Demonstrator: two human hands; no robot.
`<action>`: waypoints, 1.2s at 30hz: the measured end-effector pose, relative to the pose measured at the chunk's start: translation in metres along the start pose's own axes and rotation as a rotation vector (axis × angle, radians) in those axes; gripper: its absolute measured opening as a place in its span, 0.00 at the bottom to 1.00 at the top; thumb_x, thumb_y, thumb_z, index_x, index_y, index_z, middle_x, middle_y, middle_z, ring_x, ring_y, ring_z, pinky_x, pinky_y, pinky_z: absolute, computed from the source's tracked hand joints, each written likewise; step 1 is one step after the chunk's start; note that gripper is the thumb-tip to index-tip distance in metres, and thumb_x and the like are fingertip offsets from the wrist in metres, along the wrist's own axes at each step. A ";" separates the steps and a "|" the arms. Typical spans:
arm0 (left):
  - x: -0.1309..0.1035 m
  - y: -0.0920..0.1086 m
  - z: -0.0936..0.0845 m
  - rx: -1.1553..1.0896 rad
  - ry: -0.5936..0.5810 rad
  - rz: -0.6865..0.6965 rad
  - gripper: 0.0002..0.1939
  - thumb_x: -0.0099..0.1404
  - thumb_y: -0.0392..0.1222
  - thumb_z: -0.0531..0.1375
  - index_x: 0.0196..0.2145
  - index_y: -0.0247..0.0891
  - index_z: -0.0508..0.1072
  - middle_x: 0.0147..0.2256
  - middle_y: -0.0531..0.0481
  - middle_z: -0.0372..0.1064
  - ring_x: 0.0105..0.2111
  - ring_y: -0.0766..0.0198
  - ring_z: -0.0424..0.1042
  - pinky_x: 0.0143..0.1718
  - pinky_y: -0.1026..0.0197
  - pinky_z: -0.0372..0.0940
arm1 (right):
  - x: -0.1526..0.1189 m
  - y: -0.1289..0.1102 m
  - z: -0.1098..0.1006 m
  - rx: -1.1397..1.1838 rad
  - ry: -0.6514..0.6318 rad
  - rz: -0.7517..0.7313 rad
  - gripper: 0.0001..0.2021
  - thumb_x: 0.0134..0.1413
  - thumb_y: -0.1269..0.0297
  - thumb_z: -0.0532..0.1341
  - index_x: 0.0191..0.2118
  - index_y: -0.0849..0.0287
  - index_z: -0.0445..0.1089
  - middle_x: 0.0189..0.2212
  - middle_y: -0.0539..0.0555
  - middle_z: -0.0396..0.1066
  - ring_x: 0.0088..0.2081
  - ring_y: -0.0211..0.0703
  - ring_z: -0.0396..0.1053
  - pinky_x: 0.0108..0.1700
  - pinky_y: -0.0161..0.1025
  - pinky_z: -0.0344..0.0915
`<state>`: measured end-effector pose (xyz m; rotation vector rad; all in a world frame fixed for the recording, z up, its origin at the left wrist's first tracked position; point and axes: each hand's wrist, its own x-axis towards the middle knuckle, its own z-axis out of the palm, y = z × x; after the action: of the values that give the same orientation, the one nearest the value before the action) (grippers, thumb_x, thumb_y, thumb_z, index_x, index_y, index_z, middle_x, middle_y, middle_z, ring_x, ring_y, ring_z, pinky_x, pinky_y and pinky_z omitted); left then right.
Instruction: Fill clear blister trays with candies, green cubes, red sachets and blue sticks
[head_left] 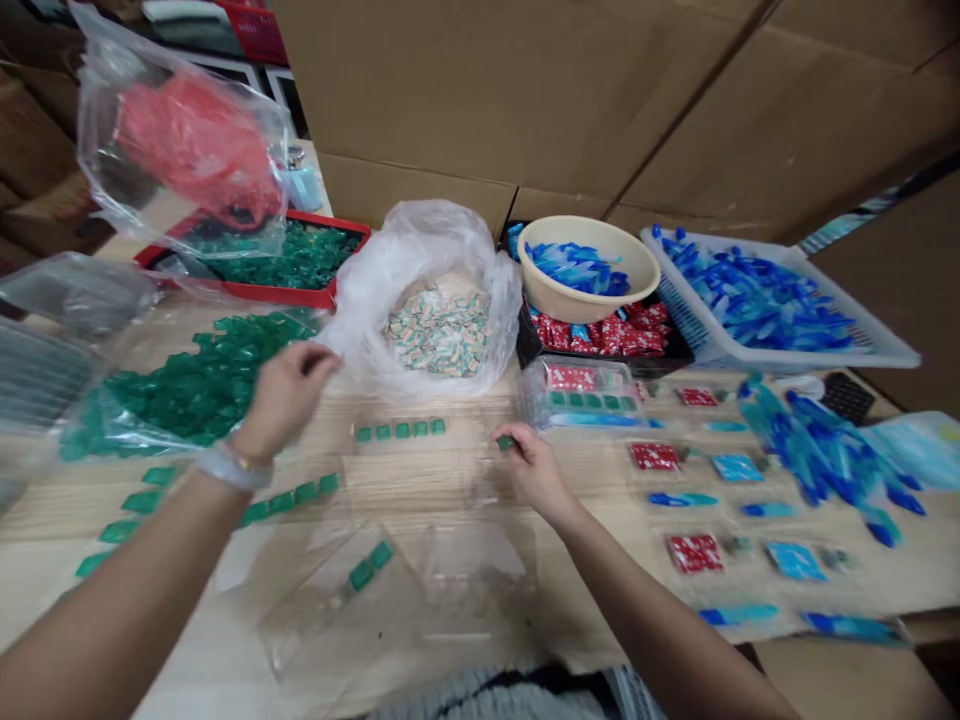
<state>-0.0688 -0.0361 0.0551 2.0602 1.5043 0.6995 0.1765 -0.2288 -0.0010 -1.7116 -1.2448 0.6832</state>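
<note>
My right hand pinches a small dark green square piece over the middle of the table. Just left of it, a row of green squares sits in a clear plastic tray. My left hand is closed, its fingertips together beside the white plastic bag; whatever it may hold is hidden. That bag stands open around many small pale packets. Under and behind my left hand spreads a heap of green squares. More green squares lie in a tilted clear tray nearer me.
A red tray of green pieces stands at back left. At back right are a cream bowl and a white basket, both with blue tools. Clear trays with red packets and blue packets lie at right. Cardboard stands behind.
</note>
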 end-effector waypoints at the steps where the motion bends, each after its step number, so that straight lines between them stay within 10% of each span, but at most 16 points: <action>1: -0.021 0.017 0.011 -0.147 -0.138 0.002 0.08 0.56 0.43 0.56 0.31 0.35 0.68 0.29 0.52 0.66 0.30 0.66 0.63 0.35 0.63 0.58 | 0.007 -0.001 0.003 -0.044 0.031 -0.048 0.11 0.41 0.76 0.49 0.30 0.58 0.65 0.29 0.52 0.64 0.34 0.41 0.62 0.37 0.38 0.60; 5: -0.089 0.065 0.069 -0.612 -0.494 -0.104 0.10 0.56 0.45 0.54 0.32 0.35 0.66 0.21 0.56 0.60 0.21 0.70 0.57 0.24 0.66 0.55 | 0.035 0.000 0.014 -0.179 0.129 -0.132 0.14 0.41 0.77 0.50 0.35 0.60 0.66 0.35 0.56 0.62 0.37 0.43 0.62 0.40 0.39 0.62; 11: -0.115 0.074 0.122 -0.686 -0.620 -0.157 0.10 0.54 0.42 0.56 0.32 0.34 0.67 0.23 0.54 0.62 0.22 0.70 0.58 0.25 0.66 0.56 | 0.039 0.019 0.016 -0.271 -0.055 -0.230 0.15 0.47 0.74 0.51 0.43 0.61 0.66 0.43 0.59 0.63 0.45 0.44 0.62 0.49 0.43 0.59; 18: -0.115 0.067 0.130 -0.617 -0.588 -0.079 0.09 0.53 0.38 0.57 0.33 0.34 0.69 0.32 0.48 0.68 0.34 0.64 0.64 0.39 0.60 0.59 | 0.034 0.021 0.009 -0.299 -0.112 -0.283 0.15 0.51 0.75 0.49 0.42 0.60 0.68 0.41 0.58 0.66 0.44 0.42 0.63 0.48 0.41 0.60; 36: -0.115 0.070 0.128 -0.590 -0.598 -0.074 0.06 0.53 0.35 0.56 0.31 0.35 0.69 0.30 0.49 0.69 0.32 0.64 0.66 0.37 0.62 0.60 | 0.049 0.014 0.016 -0.503 -0.189 -0.265 0.13 0.52 0.71 0.51 0.43 0.61 0.66 0.41 0.58 0.62 0.42 0.42 0.62 0.45 0.37 0.60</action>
<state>0.0344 -0.1763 -0.0081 1.5538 0.8900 0.3785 0.1867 -0.1792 -0.0175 -1.8539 -1.8569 0.3966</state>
